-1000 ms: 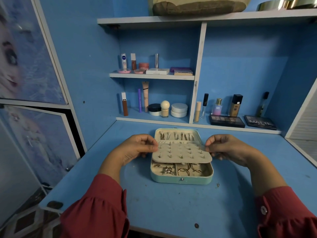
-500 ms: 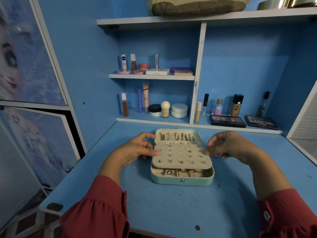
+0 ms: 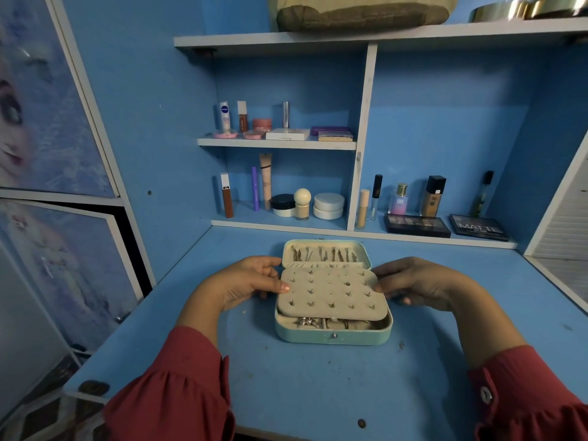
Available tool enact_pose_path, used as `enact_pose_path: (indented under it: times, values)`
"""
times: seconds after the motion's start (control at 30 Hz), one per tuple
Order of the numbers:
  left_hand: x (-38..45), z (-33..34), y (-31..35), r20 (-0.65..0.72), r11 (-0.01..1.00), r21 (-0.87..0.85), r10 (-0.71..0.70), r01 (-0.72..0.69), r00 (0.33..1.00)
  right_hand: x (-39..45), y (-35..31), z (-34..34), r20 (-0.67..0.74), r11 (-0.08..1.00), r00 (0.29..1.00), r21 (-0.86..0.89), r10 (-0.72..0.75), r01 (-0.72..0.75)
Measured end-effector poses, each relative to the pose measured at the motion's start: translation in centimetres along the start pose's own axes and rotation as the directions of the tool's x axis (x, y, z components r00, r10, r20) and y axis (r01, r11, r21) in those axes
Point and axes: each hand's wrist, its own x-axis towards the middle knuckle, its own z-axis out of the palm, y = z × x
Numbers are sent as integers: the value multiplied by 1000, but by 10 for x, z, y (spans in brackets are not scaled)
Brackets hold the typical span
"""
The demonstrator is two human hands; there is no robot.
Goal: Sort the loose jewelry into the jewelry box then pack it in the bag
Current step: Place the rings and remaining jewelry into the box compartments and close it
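Both arms reached forward in red sleeves, the left hand (image 3: 246,283) and right hand (image 3: 416,284) facing each other, thumbs and fingers pinching inward.

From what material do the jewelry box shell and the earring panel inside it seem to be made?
Jewelry box: the mint shell looks like faux leather or coated card, smooth and matte, with a small metal snap at the front. Earring panel: beige, soft and dull like velvet or suede fabric; studs are pushed through it.
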Motion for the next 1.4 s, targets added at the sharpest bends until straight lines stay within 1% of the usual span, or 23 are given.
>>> enact_pose_path:
  times: [0.23,0.5,0.63,0.77,0.87,0.97,1.17,1.4]
  values:
    - [-2,1,-2,-31,999,-32,39,-40,999,1,2,-3,10,999,999,13,-39,39]
    - [2,3,-1,-124,991,-28,126,-130,984,1,2,-1,27,992,995,73,-100,98]
    - [4,10,3,-166,984,-22,170,-176,971,5,3,2,-3,973,989,179,-145,143]
    - [11,15,4,-197,973,-18,224,-232,954,12,5,3,-86,941,980,276,-179,196]
    - [16,17,2,-220,968,10,246,-250,944,12,4,6,-109,935,979,297,-170,195]
    - [18,17,1,-257,970,15,239,-243,937,13,3,6,-165,931,978,318,-131,178]
    - [18,20,2,-390,968,-21,221,-249,894,14,3,5,-238,933,967,320,-90,166]
    - [17,18,2,-490,959,-32,230,-281,841,12,2,4,-249,941,964,299,-87,162]
